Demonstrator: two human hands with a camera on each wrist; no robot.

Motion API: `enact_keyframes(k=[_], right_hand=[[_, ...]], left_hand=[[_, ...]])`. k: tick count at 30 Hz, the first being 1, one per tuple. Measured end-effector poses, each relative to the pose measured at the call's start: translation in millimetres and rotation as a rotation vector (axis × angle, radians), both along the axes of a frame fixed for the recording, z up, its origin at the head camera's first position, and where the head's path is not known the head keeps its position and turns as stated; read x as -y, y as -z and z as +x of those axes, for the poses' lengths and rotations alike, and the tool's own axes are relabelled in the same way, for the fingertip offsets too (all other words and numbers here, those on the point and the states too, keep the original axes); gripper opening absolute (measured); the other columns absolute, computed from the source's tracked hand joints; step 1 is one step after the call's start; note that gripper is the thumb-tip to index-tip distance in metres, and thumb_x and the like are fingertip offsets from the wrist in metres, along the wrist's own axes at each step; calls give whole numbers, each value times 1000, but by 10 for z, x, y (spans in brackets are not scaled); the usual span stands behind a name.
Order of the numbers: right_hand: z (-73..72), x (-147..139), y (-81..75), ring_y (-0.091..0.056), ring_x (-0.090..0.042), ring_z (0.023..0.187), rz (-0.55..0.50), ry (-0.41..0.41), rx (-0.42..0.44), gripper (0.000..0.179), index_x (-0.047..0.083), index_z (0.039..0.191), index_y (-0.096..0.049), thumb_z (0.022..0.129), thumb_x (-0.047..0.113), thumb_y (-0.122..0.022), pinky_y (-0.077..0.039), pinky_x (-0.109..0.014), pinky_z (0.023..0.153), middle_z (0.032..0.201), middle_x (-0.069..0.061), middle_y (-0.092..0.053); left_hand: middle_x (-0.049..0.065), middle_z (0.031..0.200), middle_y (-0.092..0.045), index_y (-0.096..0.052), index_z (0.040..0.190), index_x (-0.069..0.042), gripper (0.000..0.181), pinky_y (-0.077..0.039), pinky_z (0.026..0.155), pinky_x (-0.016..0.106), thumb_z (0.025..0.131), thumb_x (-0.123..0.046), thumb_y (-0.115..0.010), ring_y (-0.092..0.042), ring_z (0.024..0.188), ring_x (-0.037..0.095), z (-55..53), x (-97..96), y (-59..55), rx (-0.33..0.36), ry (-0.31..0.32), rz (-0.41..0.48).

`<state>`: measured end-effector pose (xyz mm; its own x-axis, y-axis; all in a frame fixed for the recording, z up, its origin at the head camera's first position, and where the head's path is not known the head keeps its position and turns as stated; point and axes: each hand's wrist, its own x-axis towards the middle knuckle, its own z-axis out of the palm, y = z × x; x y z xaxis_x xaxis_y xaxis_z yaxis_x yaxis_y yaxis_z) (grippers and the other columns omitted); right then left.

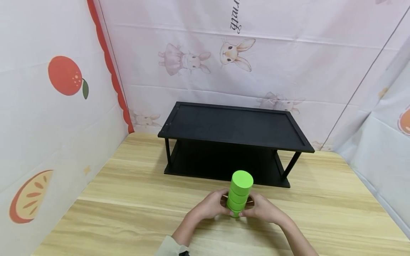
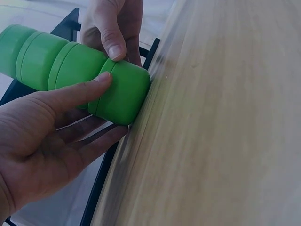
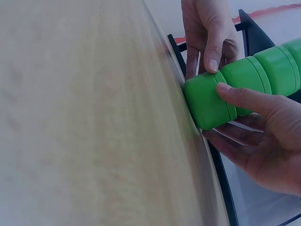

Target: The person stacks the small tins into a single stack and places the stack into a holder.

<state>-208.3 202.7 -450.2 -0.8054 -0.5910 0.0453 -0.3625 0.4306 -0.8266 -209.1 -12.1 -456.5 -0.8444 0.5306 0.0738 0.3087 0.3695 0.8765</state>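
A stack of several bright green round lidded containers [image 1: 239, 190] stands upright on the wooden table, just in front of the black shelf. My left hand [image 1: 213, 204] holds the lowest container from the left, its thumb [image 2: 80, 94] laid along the side near the lid seam. From the opposite side my right hand [image 1: 264, 209] holds the same container, thumb [image 3: 244, 99] across its wall. Both thumbs face the near side, and the other fingers reach around behind. In the left wrist view the bottom container [image 2: 124, 92] sits right at the tabletop.
The low black two-tier shelf [image 1: 230, 124] stands behind the stack, near the back wall. Wood-grain tabletop [image 1: 137, 202] extends to both sides. Printed cloth with rabbits [image 1: 234, 53] hangs at the back, and a fruit-patterned cloth [image 1: 64, 117] lines the left.
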Motion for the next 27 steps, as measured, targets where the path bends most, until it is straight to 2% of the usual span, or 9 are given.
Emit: enact_keyframes(k=[11, 17, 27], right_hand=[[-12, 40, -87, -58, -29, 97, 7, 15, 10, 52, -3, 117, -52, 74, 14, -77, -49, -39, 82, 108, -12, -59], [-9, 62, -140, -58, -28, 99, 12, 18, 25, 52, -3, 118, -51, 75, 14, -76, -49, -39, 83, 110, -13, -59], [1, 90, -206, -57, -30, 100, 46, 7, -13, 50, -2, 116, -53, 76, 18, -75, -48, -41, 84, 111, -11, -59]], left_hand=[[4, 111, -60, -53, 123, -5, 61, -46, 84, 23, 68, -4, -80, -57, 102, 19, -14, 43, -46, 48, -7, 15], [5, 112, -59, -53, 123, -5, 61, -46, 86, 26, 69, -6, -80, -56, 103, 20, -14, 67, -83, 52, -9, 0], [7, 114, -59, -50, 125, -2, 63, -47, 84, 25, 69, -6, -79, -57, 103, 21, -26, 85, -129, 58, -8, -18]])
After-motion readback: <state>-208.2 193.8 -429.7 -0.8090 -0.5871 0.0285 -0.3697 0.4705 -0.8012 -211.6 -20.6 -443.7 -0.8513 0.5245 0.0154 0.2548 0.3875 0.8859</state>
